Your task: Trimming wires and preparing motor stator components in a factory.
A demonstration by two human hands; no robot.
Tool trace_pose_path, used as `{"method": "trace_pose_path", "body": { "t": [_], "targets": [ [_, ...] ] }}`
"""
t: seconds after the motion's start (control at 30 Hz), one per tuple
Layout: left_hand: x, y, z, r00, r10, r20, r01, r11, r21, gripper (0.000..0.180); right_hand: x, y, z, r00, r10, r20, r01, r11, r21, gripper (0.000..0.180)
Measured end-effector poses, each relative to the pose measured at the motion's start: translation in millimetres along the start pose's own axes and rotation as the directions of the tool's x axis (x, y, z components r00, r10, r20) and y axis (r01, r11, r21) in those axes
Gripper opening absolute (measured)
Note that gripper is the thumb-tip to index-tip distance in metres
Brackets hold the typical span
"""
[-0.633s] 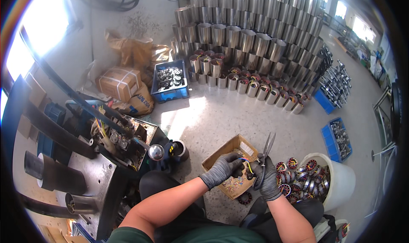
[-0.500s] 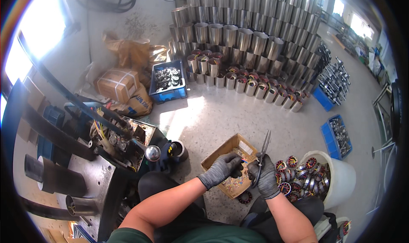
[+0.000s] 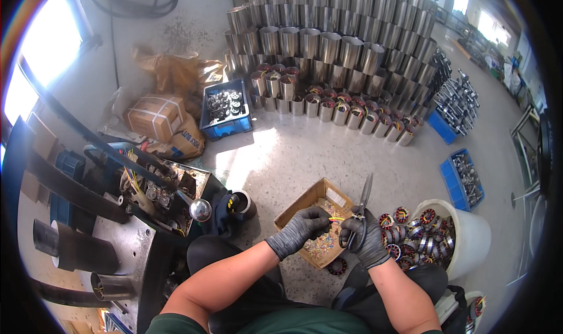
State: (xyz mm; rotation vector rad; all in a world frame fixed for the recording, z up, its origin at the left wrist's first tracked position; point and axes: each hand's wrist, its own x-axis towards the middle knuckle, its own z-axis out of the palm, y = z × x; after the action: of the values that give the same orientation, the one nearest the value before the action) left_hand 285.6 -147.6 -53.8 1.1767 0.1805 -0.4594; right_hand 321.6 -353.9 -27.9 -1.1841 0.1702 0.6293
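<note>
Site: workshop or small factory floor handling metal and wire-wound parts. Evidence: tall stack of bare metal cylinders (image 3: 309,44); in front of it, rows of shorter cylinders (image 3: 341,114) with coloured wires inside. Blue crate (image 3: 231,129) and blue bins (image 3: 450,184) hold loose metal parts in bulk; white tub (image 3: 474,240) holds many wire-wound rings (image 3: 427,218). At left, heavy machine (image 3: 135,240) with thick plate and ball-ended lever (image 3: 200,210). Floor (image 3: 281,170) bare, speckled; wall (image 3: 193,35) marked with dark stains.

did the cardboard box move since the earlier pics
No, not noticeably: the cardboard box keeps its place left of the white tub; both shift together in the picture as the camera moves.
</note>
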Motion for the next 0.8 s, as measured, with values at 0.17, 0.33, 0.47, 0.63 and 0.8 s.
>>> {"method": "trace_pose_path", "body": {
  "t": [0.17,0.33,0.47,0.63,0.8],
  "targets": [
    [-2.0,2.6,12.3,0.999,0.019,-0.043,-0.009,0.972,0.236,0.018,2.1,-1.4,3.0,0.994,-0.075,-0.083,0.083,0.991,0.105,0.037],
    [-3.5,-7.4,18.1,0.907,0.421,0.003,-0.307,0.658,0.688,0.021,5.8,0.3,0.9,0.981,-0.150,-0.125,0.152,0.988,0.004,0.037],
    [-6.5,-9.9,20.2,0.896,0.443,-0.022,-0.335,0.708,0.622,0.022,6.6,0.4,1.5,0.981,-0.166,-0.099,0.172,0.984,0.051,0.041],
    [-14.1,-8.2,29.7,0.885,0.395,-0.246,-0.347,0.913,0.214,0.023,-0.5,11.6,11.2,1.000,-0.011,0.009,0.011,0.998,-0.060,0.049],
    [-7.6,-5.0,16.3,0.920,0.199,-0.337,-0.231,0.971,-0.057,0.033,-4.7,24.9,4.7,0.990,0.115,0.080,-0.111,0.993,-0.044,0.050]
  ]
}}
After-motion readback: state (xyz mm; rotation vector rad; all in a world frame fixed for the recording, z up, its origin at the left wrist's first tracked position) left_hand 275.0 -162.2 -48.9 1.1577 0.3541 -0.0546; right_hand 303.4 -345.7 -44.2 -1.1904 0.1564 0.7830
